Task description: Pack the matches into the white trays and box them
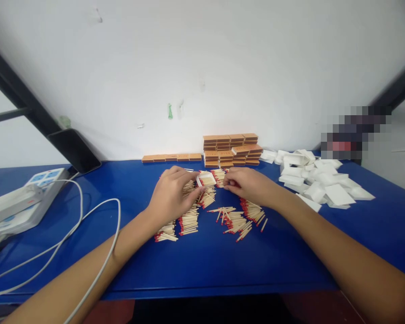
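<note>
My left hand [171,192] grips a small white matchbox tray [199,182] between thumb and fingers, with several red-tipped matches lying inside it. To the right of the tray is my right hand [250,183], its fingers curled together above the matches; whether they pinch anything is hidden. Loose matches [189,222] lie in rows under and in front of my left hand. Another heap of matches [235,221] is spread below my right hand, and more matches [218,177] sit between the two hands.
Orange-brown matchboxes [231,144] are stacked against the wall, with a row of matchboxes [171,158] to their left. White trays [337,193] are heaped at right. A dark phone [76,150], a power strip [13,204] and a white cable [81,198] occupy the left of the blue table [189,270].
</note>
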A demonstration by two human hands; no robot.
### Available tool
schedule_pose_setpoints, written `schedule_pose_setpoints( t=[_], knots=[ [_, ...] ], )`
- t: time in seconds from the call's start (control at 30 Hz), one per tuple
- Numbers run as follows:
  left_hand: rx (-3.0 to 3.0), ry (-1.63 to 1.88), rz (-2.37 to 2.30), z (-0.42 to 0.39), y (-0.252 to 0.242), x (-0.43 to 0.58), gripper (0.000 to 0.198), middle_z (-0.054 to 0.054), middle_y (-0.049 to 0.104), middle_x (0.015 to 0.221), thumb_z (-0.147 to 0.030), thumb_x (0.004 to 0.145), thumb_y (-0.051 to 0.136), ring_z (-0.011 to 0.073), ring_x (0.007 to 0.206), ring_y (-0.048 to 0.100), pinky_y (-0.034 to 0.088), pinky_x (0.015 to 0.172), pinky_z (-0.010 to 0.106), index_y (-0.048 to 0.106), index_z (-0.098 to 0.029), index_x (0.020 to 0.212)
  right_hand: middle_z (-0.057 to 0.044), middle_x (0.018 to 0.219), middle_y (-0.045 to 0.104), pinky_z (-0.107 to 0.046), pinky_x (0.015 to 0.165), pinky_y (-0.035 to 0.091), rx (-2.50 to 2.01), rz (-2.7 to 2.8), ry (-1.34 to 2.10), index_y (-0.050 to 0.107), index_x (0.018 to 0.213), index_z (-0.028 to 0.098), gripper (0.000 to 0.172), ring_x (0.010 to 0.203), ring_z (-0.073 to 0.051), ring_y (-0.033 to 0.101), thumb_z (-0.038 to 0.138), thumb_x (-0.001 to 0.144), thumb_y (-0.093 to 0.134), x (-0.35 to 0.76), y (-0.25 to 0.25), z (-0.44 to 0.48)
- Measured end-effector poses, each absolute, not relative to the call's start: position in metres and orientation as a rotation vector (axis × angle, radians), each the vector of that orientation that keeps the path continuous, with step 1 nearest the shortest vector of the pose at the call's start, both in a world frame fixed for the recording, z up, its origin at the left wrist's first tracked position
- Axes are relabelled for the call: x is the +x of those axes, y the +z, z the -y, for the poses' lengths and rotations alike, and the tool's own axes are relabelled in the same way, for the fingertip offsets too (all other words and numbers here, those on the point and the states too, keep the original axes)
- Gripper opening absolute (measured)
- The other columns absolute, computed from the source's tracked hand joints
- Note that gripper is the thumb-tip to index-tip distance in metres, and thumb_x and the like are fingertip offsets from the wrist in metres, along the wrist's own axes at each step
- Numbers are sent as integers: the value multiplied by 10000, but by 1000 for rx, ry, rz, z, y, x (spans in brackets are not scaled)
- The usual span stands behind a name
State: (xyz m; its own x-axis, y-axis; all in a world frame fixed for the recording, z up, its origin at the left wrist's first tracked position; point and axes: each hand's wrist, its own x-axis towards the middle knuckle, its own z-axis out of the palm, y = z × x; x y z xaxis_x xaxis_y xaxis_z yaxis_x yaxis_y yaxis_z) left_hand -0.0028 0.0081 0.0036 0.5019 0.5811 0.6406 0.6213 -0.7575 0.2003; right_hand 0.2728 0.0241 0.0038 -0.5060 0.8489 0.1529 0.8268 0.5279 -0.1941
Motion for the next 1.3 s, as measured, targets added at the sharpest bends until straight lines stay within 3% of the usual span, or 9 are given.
schedule_pose_setpoints(
  t=[0.27,0.57,1.13,1.3],
  knots=[
    [-2672,-1097,1052,-8,4,-4,309,97,786,999,-376,978,716,289,987,670,535,854,452,751,-180,1214,-62,877,690,-302,665,396,-1444,2565,182,638,850,203,132,736,-180,598,202,975,596,277,3,-25],
    [-2726,-1056,967,-5,2,0,304,108,798,1001,-380,991,708,282,947,675,541,861,454,746,-164,1201,-48,890,666,-301,695,432,-1193,2343,323,648,917,222,207,778,-180,594,369,1034,562,266,25,-6],
    [-2861,-1056,864,0,3,8,314,108,798,1009,-395,1010,678,289,991,698,542,896,468,729,-164,1217,-34,886,649,-293,727,416,-1132,2358,305,615,864,217,182,805,-173,591,260,1032,559,250,29,9],
    [-2788,-1113,880,-3,2,5,315,104,794,986,-379,1001,701,270,933,680,545,861,441,736,-142,1206,-30,833,651,-304,709,413,-1152,2317,216,678,898,217,194,772,-177,589,283,1032,555,258,29,2]
  ],
)
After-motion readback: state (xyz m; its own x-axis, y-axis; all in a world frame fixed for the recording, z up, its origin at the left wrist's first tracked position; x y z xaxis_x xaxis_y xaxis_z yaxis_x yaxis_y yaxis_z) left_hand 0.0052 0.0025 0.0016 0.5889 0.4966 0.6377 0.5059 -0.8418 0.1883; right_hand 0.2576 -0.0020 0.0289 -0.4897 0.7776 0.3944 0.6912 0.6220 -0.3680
